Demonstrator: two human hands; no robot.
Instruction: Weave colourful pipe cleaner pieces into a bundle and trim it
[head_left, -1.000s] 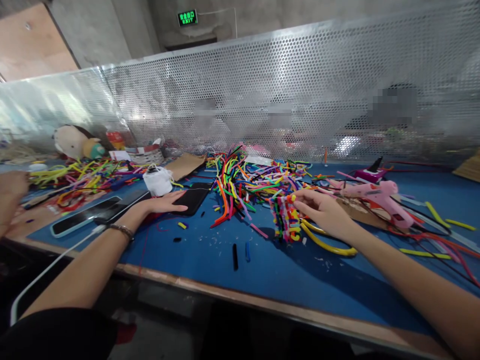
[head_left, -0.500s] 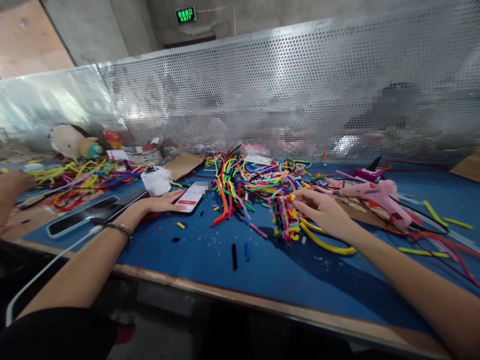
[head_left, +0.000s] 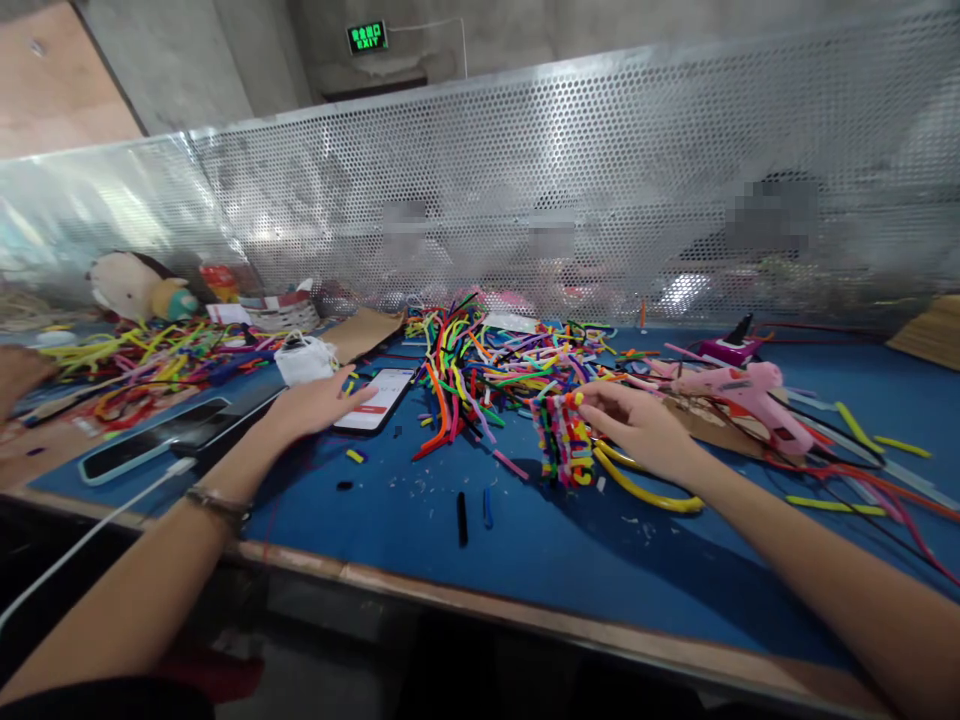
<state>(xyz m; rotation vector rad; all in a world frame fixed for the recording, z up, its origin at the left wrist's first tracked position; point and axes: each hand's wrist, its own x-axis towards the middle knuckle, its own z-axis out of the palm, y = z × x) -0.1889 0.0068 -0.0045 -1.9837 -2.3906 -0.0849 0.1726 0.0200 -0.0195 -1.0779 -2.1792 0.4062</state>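
My left hand (head_left: pixel 316 402) is stretched out with its fingers apart, at the left edge of a lit smartphone (head_left: pixel 390 386) lying on the table. Whether a fingertip touches the screen I cannot tell. Between the fingertips of my right hand (head_left: pixel 637 425) is the upper right corner of a small woven pipe-cleaner panel (head_left: pixel 564 440), held upright just over the tabletop. Its strips are white, red, yellow, pink, green and black. Behind both hands lies a big heap of loose pipe cleaners (head_left: pixel 517 360).
A pink glue gun (head_left: pixel 750 392) lies right of my right hand, with a yellow bundle (head_left: pixel 652 490) nearer. Another phone (head_left: pixel 150 440), a white pouch (head_left: pixel 304 358) and another person's hand (head_left: pixel 22 375) are at left. A perforated metal screen (head_left: pixel 480 180) stands behind the table.
My left hand has lifted from the smartphone's edge and shifted slightly left, fingers spreading. My right hand still holds the woven panel in nearly the same spot. The view has shifted slightly.
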